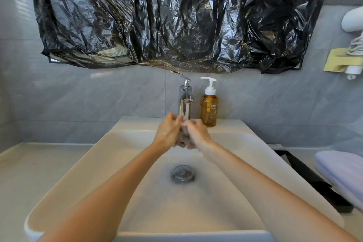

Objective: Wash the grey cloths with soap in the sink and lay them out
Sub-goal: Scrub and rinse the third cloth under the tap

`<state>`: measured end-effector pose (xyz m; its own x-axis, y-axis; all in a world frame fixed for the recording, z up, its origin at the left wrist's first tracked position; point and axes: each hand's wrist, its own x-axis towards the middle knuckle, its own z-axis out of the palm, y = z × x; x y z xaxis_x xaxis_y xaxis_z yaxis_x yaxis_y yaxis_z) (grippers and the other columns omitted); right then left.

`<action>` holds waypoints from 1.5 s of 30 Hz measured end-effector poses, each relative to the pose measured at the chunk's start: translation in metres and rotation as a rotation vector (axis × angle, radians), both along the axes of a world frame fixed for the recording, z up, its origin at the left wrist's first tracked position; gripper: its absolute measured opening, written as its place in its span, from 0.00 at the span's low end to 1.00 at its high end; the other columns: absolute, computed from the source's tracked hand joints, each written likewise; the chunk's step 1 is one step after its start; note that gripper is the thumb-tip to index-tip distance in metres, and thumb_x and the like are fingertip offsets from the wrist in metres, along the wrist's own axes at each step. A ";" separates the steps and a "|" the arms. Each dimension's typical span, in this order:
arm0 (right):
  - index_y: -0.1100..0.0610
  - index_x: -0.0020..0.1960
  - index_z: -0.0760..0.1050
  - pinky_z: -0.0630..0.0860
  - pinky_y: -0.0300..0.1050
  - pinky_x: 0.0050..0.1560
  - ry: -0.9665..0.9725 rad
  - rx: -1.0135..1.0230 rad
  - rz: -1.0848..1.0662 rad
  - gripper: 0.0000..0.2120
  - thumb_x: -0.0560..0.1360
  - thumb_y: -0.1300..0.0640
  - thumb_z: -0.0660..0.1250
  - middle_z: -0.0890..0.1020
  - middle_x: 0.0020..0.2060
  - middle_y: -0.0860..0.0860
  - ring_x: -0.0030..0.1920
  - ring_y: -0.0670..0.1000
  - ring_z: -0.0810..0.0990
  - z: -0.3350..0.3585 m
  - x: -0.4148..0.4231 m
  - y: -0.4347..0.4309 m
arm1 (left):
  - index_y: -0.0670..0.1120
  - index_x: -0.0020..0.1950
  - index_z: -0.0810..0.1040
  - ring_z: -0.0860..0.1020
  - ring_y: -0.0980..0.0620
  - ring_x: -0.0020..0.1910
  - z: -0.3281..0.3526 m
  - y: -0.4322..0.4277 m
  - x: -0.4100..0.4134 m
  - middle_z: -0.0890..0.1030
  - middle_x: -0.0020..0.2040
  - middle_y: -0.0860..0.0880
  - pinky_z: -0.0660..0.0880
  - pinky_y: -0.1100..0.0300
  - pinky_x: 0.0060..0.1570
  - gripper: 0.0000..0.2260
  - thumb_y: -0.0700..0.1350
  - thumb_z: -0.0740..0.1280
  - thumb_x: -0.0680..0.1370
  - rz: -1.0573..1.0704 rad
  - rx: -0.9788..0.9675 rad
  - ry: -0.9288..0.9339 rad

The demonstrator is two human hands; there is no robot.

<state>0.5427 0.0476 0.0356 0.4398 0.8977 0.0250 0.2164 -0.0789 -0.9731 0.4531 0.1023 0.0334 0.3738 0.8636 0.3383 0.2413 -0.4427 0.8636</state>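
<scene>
Gripping grey cloth (183, 139) with left hand (169, 131), right hand (197, 133) under running tap (185, 94)

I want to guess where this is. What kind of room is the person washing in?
Most likely a bathroom: a white sink with a running tap, an amber pump bottle labelled BODY beside it, and a folded towel on the counter.

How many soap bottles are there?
1. The amber pump bottle stands on the sink's back ledge, just right of the running tap. None other shows, though one could sit out of frame.
</scene>
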 end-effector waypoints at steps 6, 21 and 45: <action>0.54 0.61 0.68 0.70 0.42 0.46 -0.582 0.240 -0.083 0.18 0.81 0.42 0.54 0.74 0.55 0.50 0.50 0.49 0.75 -0.017 -0.016 -0.005 | 0.40 0.59 0.72 0.79 0.43 0.45 -0.001 0.003 0.005 0.79 0.51 0.39 0.76 0.55 0.35 0.17 0.53 0.55 0.83 0.049 -0.359 -0.260; 0.56 0.53 0.80 0.74 0.52 0.51 -0.189 0.113 -0.390 0.26 0.81 0.39 0.51 0.82 0.51 0.56 0.51 0.59 0.78 -0.001 0.008 0.007 | 0.44 0.49 0.71 0.77 0.51 0.31 0.008 -0.009 0.003 0.79 0.40 0.44 0.72 0.61 0.24 0.21 0.63 0.59 0.78 -0.168 -0.099 -0.049; 0.62 0.52 0.75 0.74 0.49 0.58 0.012 0.106 -0.143 0.29 0.78 0.35 0.56 0.82 0.48 0.56 0.50 0.55 0.79 0.026 0.041 -0.010 | 0.39 0.51 0.80 0.76 0.47 0.46 0.019 0.006 -0.021 0.79 0.43 0.45 0.75 0.51 0.53 0.08 0.35 0.62 0.75 -0.233 -0.153 0.214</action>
